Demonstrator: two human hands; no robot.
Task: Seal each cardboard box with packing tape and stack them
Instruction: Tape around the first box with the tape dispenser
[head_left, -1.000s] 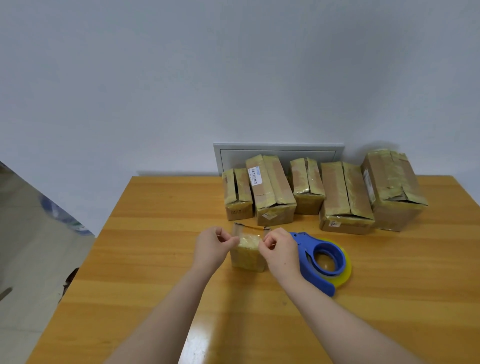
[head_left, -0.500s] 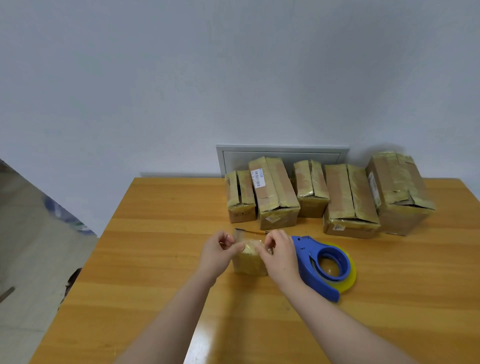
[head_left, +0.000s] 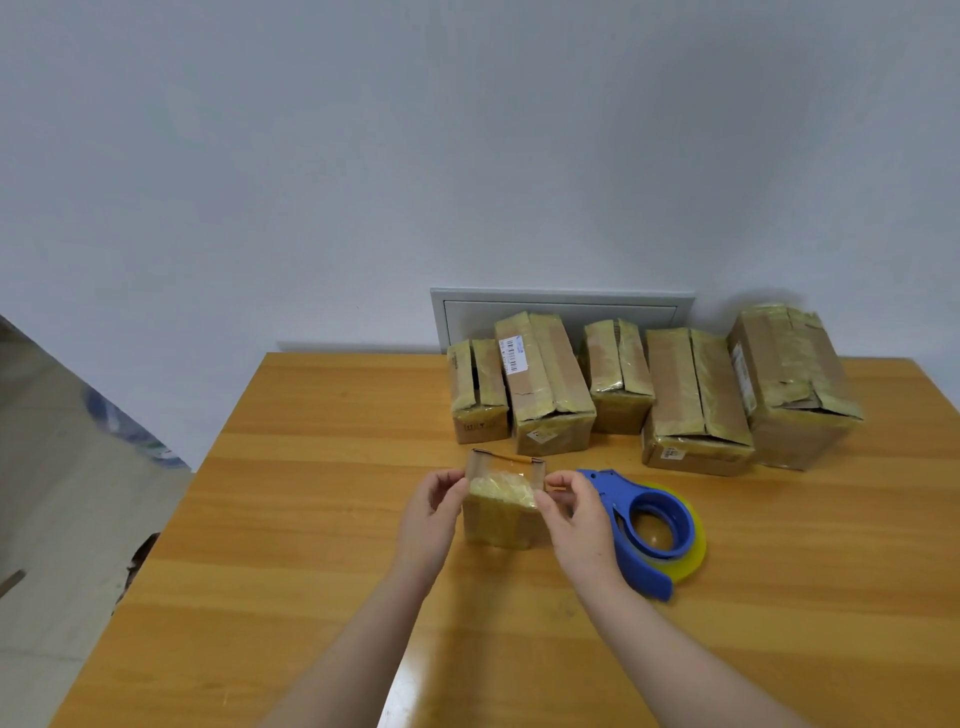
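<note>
The small box (head_left: 500, 519) stands on the table (head_left: 311, 519), top open and flaps up, directly between the two hands. The left hand (head_left: 428, 514) touches its left side, thumb and fingers curled, pinching the left flap edge, and the right hand (head_left: 574, 519) does the same on the right flap. A blue tape dispenser (head_left: 641, 525) lies just beside the right hand on its outer side, and five taped boxes (head_left: 550, 384) sit in a row at the table's far edge, well apart from the hands.
</note>
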